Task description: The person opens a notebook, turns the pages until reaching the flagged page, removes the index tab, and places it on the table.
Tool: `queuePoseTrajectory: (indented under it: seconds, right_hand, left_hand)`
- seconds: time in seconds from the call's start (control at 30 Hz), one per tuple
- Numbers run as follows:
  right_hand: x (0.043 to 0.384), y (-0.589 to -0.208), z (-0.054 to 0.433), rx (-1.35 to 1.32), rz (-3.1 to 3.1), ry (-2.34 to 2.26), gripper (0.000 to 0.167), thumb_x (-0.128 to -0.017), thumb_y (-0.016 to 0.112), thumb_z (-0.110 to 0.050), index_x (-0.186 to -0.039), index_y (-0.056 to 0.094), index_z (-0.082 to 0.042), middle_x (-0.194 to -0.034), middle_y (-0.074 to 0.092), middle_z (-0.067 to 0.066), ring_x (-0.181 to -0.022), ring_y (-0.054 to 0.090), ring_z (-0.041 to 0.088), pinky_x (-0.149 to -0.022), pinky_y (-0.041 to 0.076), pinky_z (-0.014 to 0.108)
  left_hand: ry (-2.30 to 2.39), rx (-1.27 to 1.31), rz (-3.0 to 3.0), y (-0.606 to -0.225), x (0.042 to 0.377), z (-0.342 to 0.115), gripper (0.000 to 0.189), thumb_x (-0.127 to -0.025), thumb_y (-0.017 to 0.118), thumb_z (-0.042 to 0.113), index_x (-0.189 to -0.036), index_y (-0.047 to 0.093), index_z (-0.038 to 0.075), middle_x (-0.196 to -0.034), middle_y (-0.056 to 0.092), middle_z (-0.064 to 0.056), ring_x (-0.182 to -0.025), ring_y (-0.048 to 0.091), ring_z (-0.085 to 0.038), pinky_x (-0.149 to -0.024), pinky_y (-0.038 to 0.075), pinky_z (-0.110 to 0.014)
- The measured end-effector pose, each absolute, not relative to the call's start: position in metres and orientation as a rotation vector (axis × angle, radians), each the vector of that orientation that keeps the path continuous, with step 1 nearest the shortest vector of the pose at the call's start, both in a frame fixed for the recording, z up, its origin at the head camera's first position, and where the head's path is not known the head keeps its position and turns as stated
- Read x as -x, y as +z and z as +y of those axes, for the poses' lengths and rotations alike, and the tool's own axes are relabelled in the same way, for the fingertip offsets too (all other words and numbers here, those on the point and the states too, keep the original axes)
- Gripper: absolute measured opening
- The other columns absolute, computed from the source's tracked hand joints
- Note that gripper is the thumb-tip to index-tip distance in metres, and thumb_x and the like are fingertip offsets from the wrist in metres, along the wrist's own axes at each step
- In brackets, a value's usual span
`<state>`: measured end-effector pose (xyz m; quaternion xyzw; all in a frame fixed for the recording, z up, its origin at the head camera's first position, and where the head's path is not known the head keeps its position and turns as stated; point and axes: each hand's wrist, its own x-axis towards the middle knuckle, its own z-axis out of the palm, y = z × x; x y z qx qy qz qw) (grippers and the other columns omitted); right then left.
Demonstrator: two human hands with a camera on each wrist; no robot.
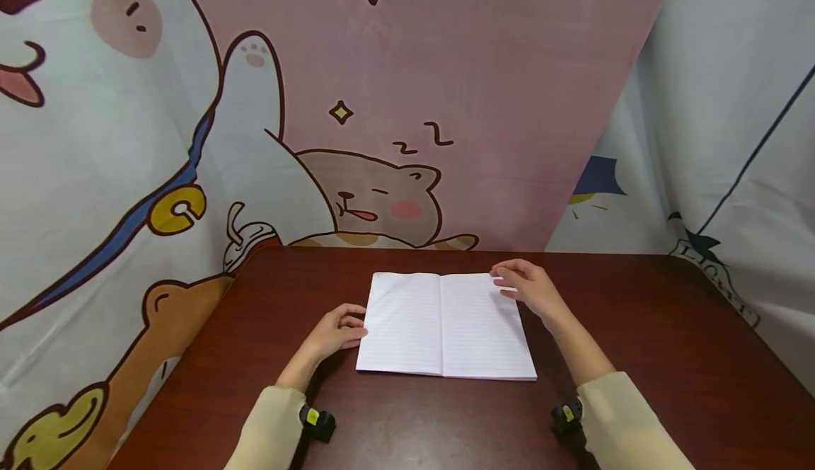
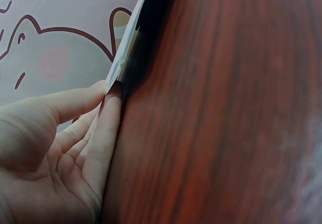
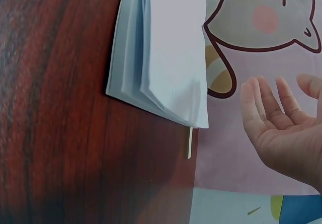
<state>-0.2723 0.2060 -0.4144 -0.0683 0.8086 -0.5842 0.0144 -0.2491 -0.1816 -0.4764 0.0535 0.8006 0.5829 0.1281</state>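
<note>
A lined notebook [image 1: 407, 325] lies opened on a reddish-brown desk [image 1: 439, 427], blank pages facing up and the center fold running away from the person. The left hand [image 1: 335, 332] has a pinching grip on the notebook's left edge — thumb above, a finger beneath. The right hand [image 1: 525, 288] is near the far right corner, its grip relaxed around nothing, fingers loosely bent; the right wrist view shows it apart from the pages. There, a thin pale strip [image 3: 189, 142] pokes out past the notebook's edge. Behind the desk hangs a cloth [image 1: 509, 66] — mostly pink and white — printed with cartoon animals.
</note>
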Motion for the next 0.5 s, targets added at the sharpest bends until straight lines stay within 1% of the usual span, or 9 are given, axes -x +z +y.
queuePoseTrajectory:
  seconds: [0.33,0.37,0.43,0.5]
  right_hand:
    - [0.274,-0.416,0.215,0.157,2.531,-1.831,0.043,-0.105,0.051,-0.026,-0.131,0.053,0.008,-0.133,0.058,0.029,-0.117,0.064,0.034,-0.099,0.054,0.045]
    - [0.274,-0.417,0.215,0.145,2.530,-1.837,0.042,-0.105,0.051,-0.026,-0.130,0.053,0.008,-0.133,0.058,0.029,-0.116,0.065,0.032,-0.099,0.054,0.045]
    - [0.275,-0.419,0.217,0.130,2.534,-1.842,0.042,-0.105,0.051,-0.026,-0.130,0.053,0.009,-0.133,0.058,0.030,-0.111,0.068,0.023,-0.098,0.054,0.044]
    - [0.276,-0.420,0.218,0.122,2.540,-1.846,0.042,-0.105,0.052,-0.024,-0.129,0.053,0.010,-0.131,0.058,0.029,-0.103,0.069,0.011,-0.097,0.055,0.043]
  left_hand:
    - [1.697,-0.169,2.324,-0.478,0.250,-0.183,0.045,-0.094,0.067,0.007,-0.134,0.050,-0.005,-0.109,0.064,-0.019,-0.089,0.066,-0.014,-0.085,0.060,-0.040]
    - [1.695,-0.172,2.326,-0.478,0.251,-0.183,0.045,-0.094,0.066,0.007,-0.134,0.050,-0.005,-0.109,0.064,-0.019,-0.089,0.066,-0.014,-0.085,0.060,-0.040]
    - [1.693,-0.176,2.329,-0.478,0.251,-0.183,0.045,-0.094,0.066,0.007,-0.134,0.050,-0.005,-0.110,0.064,-0.020,-0.089,0.066,-0.014,-0.085,0.060,-0.040]
    - [1.693,-0.177,2.329,-0.478,0.250,-0.183,0.045,-0.094,0.067,0.007,-0.134,0.050,-0.005,-0.110,0.064,-0.020,-0.089,0.066,-0.014,-0.085,0.060,-0.040]
